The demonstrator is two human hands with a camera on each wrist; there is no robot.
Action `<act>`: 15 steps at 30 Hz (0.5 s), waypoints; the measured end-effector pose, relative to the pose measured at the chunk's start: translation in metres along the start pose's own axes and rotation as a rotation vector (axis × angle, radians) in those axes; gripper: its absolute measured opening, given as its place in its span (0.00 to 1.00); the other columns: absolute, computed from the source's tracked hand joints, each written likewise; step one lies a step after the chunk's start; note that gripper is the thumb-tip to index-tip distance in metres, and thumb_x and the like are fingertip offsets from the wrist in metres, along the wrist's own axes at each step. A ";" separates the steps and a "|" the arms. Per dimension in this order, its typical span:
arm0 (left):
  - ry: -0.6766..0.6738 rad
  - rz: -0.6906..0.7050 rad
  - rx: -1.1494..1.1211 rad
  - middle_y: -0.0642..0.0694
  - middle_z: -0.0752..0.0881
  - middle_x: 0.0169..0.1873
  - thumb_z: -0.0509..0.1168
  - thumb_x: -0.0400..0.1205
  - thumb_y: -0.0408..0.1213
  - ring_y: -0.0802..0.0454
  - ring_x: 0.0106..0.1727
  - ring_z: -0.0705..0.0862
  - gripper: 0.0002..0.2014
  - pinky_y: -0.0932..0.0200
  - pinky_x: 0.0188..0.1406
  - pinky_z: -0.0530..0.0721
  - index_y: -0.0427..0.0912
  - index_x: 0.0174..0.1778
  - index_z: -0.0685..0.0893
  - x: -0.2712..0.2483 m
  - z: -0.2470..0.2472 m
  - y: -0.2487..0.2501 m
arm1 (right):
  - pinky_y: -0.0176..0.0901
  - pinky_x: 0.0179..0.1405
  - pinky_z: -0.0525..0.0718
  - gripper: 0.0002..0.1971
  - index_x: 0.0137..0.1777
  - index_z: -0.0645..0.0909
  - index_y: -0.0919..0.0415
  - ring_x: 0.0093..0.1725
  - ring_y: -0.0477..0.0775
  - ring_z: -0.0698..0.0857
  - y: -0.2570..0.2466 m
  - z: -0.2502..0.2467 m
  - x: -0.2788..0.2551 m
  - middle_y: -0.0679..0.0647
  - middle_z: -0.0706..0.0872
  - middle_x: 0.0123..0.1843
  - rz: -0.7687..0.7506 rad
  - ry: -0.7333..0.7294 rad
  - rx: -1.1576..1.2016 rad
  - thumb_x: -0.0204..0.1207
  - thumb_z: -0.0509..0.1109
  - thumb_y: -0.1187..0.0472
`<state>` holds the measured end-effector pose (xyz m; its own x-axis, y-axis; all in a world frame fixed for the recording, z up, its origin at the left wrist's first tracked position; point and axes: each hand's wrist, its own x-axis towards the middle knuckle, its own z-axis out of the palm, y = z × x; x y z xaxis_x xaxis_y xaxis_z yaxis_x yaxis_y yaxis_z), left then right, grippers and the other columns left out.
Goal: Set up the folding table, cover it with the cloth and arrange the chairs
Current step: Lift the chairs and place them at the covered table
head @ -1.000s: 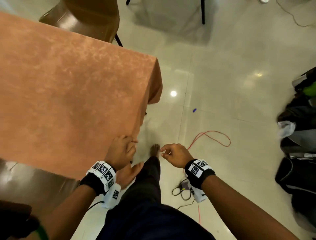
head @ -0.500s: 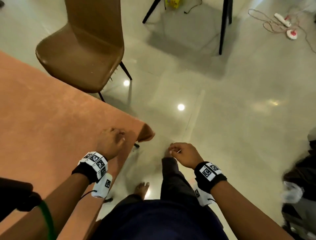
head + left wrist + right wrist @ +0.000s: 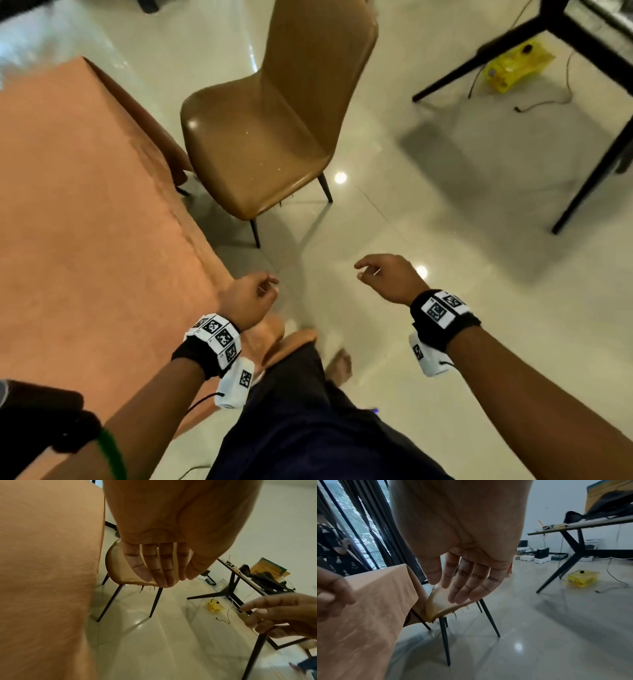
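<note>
Both grips released, left hand [image 3: 247, 298], right hand [image 3: 390, 278], chair [image 3: 270, 137] ahead, untouched

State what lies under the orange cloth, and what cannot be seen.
The orange cloth covers the whole top and hangs over the edges, hiding the tabletop. Only a dark table leg shows below the hem, beside the brown chair.

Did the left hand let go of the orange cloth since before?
Yes. The left hand was on the cloth at the table's edge; now it hangs past that edge over the floor, fingers loose, holding nothing, nearer the chair.
</note>
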<state>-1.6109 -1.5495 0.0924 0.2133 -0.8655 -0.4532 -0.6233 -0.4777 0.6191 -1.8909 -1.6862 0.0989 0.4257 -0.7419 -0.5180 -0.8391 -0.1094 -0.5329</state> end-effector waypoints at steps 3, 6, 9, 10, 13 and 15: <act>-0.009 -0.033 -0.020 0.50 0.92 0.46 0.63 0.78 0.50 0.51 0.47 0.90 0.17 0.52 0.56 0.88 0.47 0.56 0.90 0.044 -0.003 0.021 | 0.41 0.57 0.80 0.15 0.65 0.87 0.50 0.52 0.49 0.86 -0.019 -0.061 0.070 0.47 0.91 0.51 -0.085 0.065 -0.024 0.80 0.75 0.55; 0.027 -0.047 -0.046 0.48 0.93 0.47 0.62 0.78 0.51 0.50 0.48 0.91 0.18 0.53 0.55 0.87 0.48 0.56 0.90 0.092 -0.014 0.035 | 0.47 0.64 0.83 0.22 0.73 0.81 0.52 0.56 0.55 0.88 -0.049 -0.120 0.143 0.53 0.88 0.61 -0.139 0.179 0.015 0.79 0.75 0.57; 0.050 -0.062 -0.104 0.47 0.93 0.46 0.67 0.83 0.45 0.49 0.48 0.90 0.11 0.54 0.55 0.87 0.45 0.57 0.89 0.151 -0.026 0.046 | 0.52 0.71 0.78 0.30 0.80 0.75 0.54 0.69 0.60 0.82 -0.081 -0.172 0.217 0.59 0.82 0.72 -0.199 0.358 -0.031 0.78 0.75 0.53; 0.060 -0.071 -0.124 0.48 0.92 0.46 0.68 0.84 0.40 0.50 0.48 0.90 0.09 0.55 0.54 0.86 0.44 0.57 0.89 0.172 -0.030 0.052 | 0.53 0.73 0.76 0.32 0.81 0.73 0.54 0.71 0.61 0.80 -0.094 -0.188 0.241 0.59 0.81 0.73 -0.219 0.429 -0.053 0.76 0.74 0.50; 0.075 -0.090 -0.186 0.50 0.90 0.45 0.70 0.84 0.36 0.52 0.47 0.88 0.08 0.58 0.54 0.85 0.45 0.58 0.89 0.230 -0.039 0.061 | 0.51 0.72 0.75 0.35 0.82 0.70 0.52 0.73 0.61 0.76 -0.131 -0.230 0.297 0.57 0.77 0.76 -0.204 0.590 -0.123 0.76 0.74 0.49; 0.093 -0.121 -0.216 0.48 0.89 0.45 0.70 0.84 0.36 0.51 0.46 0.86 0.09 0.56 0.55 0.84 0.44 0.60 0.89 0.265 -0.044 0.065 | 0.53 0.70 0.76 0.37 0.84 0.67 0.49 0.74 0.61 0.74 -0.151 -0.251 0.331 0.56 0.74 0.78 -0.140 0.611 -0.165 0.75 0.75 0.49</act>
<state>-1.5614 -1.8166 0.0405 0.3510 -0.8055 -0.4776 -0.4159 -0.5910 0.6912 -1.7087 -2.0811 0.1756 0.3061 -0.9508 0.0486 -0.8513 -0.2962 -0.4330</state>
